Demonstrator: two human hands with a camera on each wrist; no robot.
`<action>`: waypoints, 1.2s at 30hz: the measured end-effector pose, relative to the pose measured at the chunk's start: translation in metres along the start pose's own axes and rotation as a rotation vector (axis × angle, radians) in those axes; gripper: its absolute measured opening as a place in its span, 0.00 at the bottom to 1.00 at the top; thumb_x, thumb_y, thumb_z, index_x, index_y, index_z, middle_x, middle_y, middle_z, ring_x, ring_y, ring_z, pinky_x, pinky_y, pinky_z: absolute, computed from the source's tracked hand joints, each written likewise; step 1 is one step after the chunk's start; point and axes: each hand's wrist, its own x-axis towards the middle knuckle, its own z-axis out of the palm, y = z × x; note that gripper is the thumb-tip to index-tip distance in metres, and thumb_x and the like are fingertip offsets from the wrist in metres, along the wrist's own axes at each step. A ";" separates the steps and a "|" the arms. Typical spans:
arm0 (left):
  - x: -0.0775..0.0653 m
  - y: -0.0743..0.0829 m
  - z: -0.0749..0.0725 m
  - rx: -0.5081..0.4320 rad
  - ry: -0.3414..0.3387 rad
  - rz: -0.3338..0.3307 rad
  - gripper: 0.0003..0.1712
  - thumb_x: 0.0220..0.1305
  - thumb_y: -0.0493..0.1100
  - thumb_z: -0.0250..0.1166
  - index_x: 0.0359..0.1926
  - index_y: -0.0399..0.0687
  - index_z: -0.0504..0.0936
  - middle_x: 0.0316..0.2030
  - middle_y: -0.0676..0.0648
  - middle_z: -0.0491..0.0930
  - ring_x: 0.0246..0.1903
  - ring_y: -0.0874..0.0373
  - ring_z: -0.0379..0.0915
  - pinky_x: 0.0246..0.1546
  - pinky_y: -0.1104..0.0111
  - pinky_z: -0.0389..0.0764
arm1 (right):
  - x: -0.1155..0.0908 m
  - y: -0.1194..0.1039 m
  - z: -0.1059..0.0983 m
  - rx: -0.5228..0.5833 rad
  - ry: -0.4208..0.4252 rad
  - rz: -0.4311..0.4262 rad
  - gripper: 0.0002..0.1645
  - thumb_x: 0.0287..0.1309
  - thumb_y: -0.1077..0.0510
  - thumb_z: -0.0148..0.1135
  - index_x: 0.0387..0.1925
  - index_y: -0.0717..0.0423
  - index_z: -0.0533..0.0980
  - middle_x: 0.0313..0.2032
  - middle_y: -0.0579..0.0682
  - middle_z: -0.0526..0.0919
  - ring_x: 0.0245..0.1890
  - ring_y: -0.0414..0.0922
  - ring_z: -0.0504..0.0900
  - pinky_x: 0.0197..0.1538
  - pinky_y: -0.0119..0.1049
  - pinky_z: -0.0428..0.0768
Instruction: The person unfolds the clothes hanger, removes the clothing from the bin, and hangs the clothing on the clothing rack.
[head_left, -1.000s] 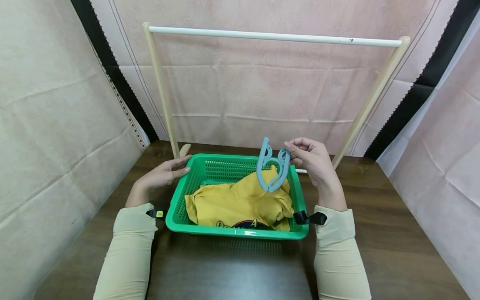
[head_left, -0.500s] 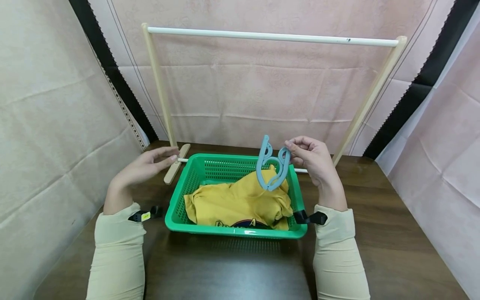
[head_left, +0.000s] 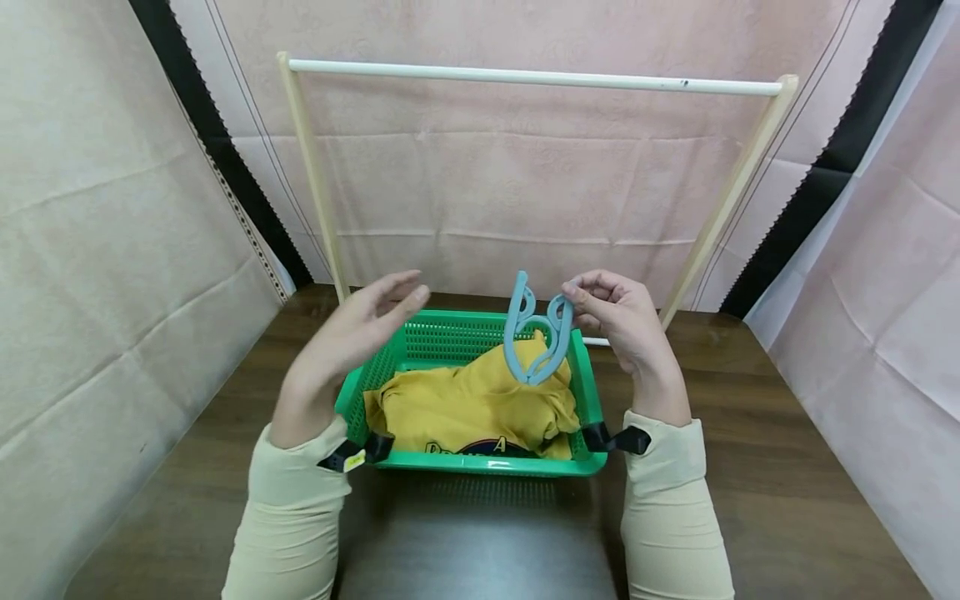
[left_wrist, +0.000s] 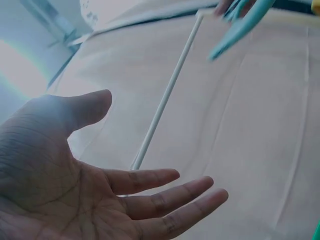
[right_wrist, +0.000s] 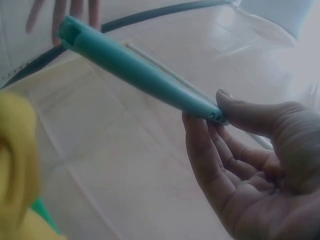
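My right hand (head_left: 618, 317) pinches one end of a light-blue folding hanger (head_left: 511, 340) between thumb and fingers. The hanger is folded into a U shape and hangs above a yellow shirt (head_left: 457, 404). Its grooved arm (right_wrist: 130, 70) spans the right wrist view. The shirt lies bunched inside a green basket (head_left: 495, 463), dark lettering along its front edge. Over the basket's left side is my left hand (head_left: 356, 329), holding nothing. Its palm and spread fingers fill the lower left of the left wrist view, with the blue hanger (left_wrist: 245, 31) beyond them.
Behind the basket stands a rack with a white top bar (head_left: 480, 77) and pale side posts (head_left: 311, 167). The brown table (head_left: 750, 467) runs between pale fabric walls (head_left: 135, 250). A low white bar shows right of the basket.
My left hand leaves the basket's left rim, swings outward left, then comes back right and over the basket. My right hand keeps its pinch on the hanger, nearly still.
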 end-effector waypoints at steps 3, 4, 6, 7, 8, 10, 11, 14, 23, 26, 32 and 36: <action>0.010 0.010 0.016 -0.005 -0.030 0.034 0.39 0.71 0.69 0.54 0.75 0.58 0.63 0.67 0.53 0.71 0.64 0.54 0.70 0.62 0.52 0.72 | -0.002 -0.002 0.004 -0.019 -0.019 -0.005 0.07 0.64 0.60 0.68 0.39 0.62 0.82 0.30 0.51 0.86 0.27 0.44 0.85 0.36 0.39 0.86; 0.013 0.013 0.021 -0.010 -0.036 0.043 0.38 0.71 0.68 0.55 0.75 0.58 0.63 0.67 0.53 0.71 0.63 0.55 0.71 0.61 0.53 0.74 | -0.002 -0.002 0.006 -0.032 -0.025 -0.007 0.07 0.64 0.60 0.68 0.39 0.61 0.82 0.30 0.51 0.86 0.27 0.44 0.85 0.36 0.39 0.86; 0.018 0.018 0.030 -0.029 -0.042 0.060 0.37 0.72 0.66 0.56 0.74 0.56 0.65 0.67 0.53 0.72 0.61 0.56 0.73 0.57 0.55 0.77 | -0.003 -0.003 0.009 -0.063 -0.035 -0.010 0.08 0.64 0.59 0.69 0.40 0.61 0.82 0.31 0.51 0.85 0.29 0.44 0.85 0.37 0.40 0.86; 0.020 0.020 0.035 -0.047 -0.046 0.064 0.37 0.72 0.66 0.56 0.74 0.55 0.65 0.67 0.53 0.72 0.60 0.56 0.74 0.56 0.55 0.78 | -0.003 -0.003 0.011 -0.079 -0.040 -0.010 0.09 0.64 0.58 0.69 0.40 0.61 0.82 0.31 0.50 0.85 0.29 0.44 0.85 0.38 0.40 0.86; 0.022 0.021 0.039 -0.067 -0.049 0.066 0.37 0.72 0.65 0.57 0.73 0.55 0.66 0.65 0.53 0.73 0.59 0.56 0.75 0.54 0.56 0.80 | -0.003 -0.003 0.013 -0.095 -0.044 -0.010 0.09 0.64 0.58 0.69 0.40 0.61 0.82 0.31 0.51 0.85 0.29 0.44 0.85 0.38 0.40 0.86; 0.024 0.023 0.047 -0.124 -0.053 0.070 0.35 0.71 0.64 0.58 0.72 0.54 0.68 0.62 0.52 0.77 0.55 0.55 0.79 0.51 0.56 0.82 | -0.004 -0.003 0.016 -0.113 -0.055 -0.013 0.10 0.64 0.58 0.69 0.41 0.61 0.81 0.32 0.51 0.85 0.30 0.44 0.85 0.38 0.40 0.86; 0.024 0.023 0.050 -0.154 -0.053 0.075 0.34 0.71 0.63 0.59 0.71 0.53 0.70 0.60 0.52 0.78 0.53 0.55 0.80 0.49 0.55 0.83 | -0.004 -0.002 0.018 -0.117 -0.062 -0.014 0.10 0.64 0.58 0.69 0.41 0.61 0.81 0.32 0.52 0.85 0.30 0.45 0.85 0.38 0.40 0.86; 0.025 0.023 0.058 -0.218 -0.038 0.094 0.28 0.71 0.58 0.63 0.66 0.52 0.75 0.52 0.50 0.82 0.46 0.54 0.83 0.44 0.54 0.84 | -0.004 -0.001 0.020 -0.117 -0.084 -0.017 0.08 0.65 0.60 0.68 0.41 0.62 0.81 0.33 0.52 0.86 0.31 0.45 0.85 0.38 0.40 0.86; 0.029 0.019 0.064 -0.221 0.018 0.176 0.15 0.70 0.47 0.66 0.54 0.46 0.82 0.42 0.46 0.86 0.36 0.53 0.84 0.35 0.57 0.86 | -0.003 0.000 0.026 -0.186 -0.110 -0.011 0.11 0.65 0.57 0.69 0.42 0.62 0.81 0.34 0.54 0.85 0.34 0.47 0.85 0.39 0.43 0.86; 0.029 0.019 0.063 -0.224 0.019 0.173 0.13 0.69 0.46 0.67 0.51 0.47 0.83 0.40 0.47 0.86 0.35 0.52 0.84 0.34 0.56 0.86 | -0.003 -0.001 0.027 -0.202 -0.121 -0.011 0.12 0.64 0.57 0.69 0.43 0.62 0.81 0.35 0.54 0.85 0.35 0.47 0.85 0.39 0.43 0.86; 0.029 0.019 0.063 -0.227 0.033 0.171 0.11 0.68 0.45 0.69 0.48 0.47 0.84 0.38 0.48 0.86 0.33 0.51 0.84 0.32 0.55 0.86 | -0.004 -0.001 0.028 -0.206 -0.132 -0.011 0.11 0.64 0.57 0.69 0.42 0.61 0.81 0.35 0.54 0.85 0.35 0.48 0.85 0.39 0.43 0.86; 0.029 0.020 0.063 -0.234 0.043 0.169 0.10 0.68 0.44 0.69 0.47 0.46 0.84 0.37 0.47 0.85 0.33 0.51 0.83 0.32 0.53 0.86 | -0.004 -0.002 0.027 -0.203 -0.147 -0.008 0.11 0.65 0.58 0.68 0.43 0.62 0.81 0.35 0.54 0.85 0.35 0.49 0.86 0.39 0.44 0.86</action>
